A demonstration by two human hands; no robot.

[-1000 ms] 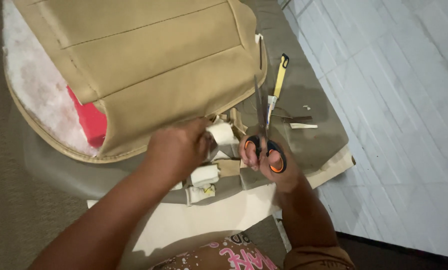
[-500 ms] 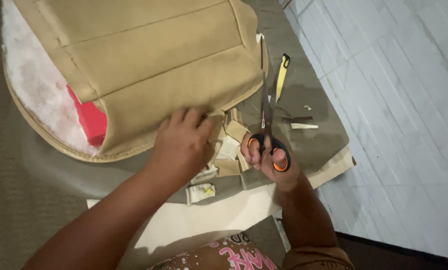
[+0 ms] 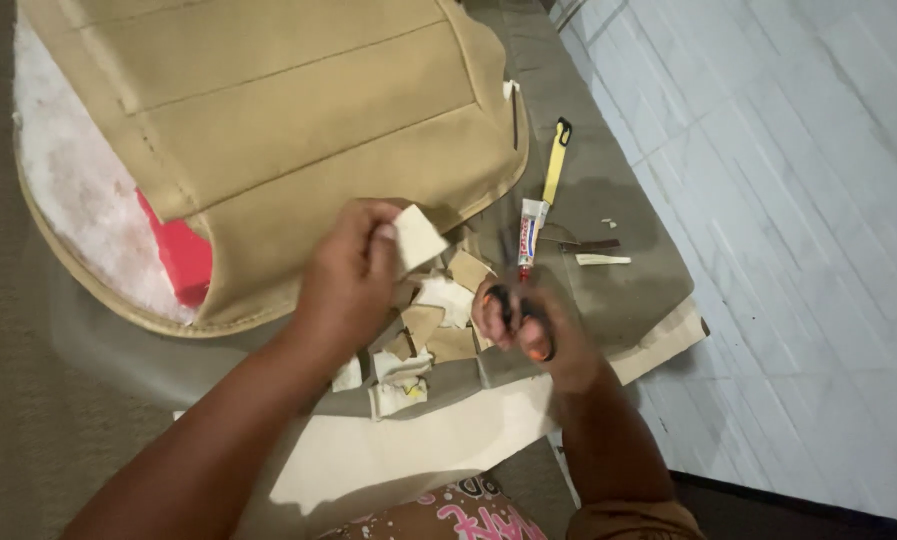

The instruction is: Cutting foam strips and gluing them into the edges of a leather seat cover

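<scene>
Left hand [image 3: 354,275] lifted off the tan stitched leather seat cover [image 3: 299,130], now pinching a small cream square offcut [image 3: 419,238] just above the scrap pile [image 3: 424,320]. Right hand [image 3: 529,325] closed through the orange-handled scissors [image 3: 519,300], blades blurred, pulled in toward the pile on the worktop [image 3: 619,290]. Reads as trimming the offcut, not the cover.

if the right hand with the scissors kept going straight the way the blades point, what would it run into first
The right hand points the scissors up and away, so first would likely be the small glue tube just ahead, then the yellow-handled tool; height above the table is unclear.
</scene>
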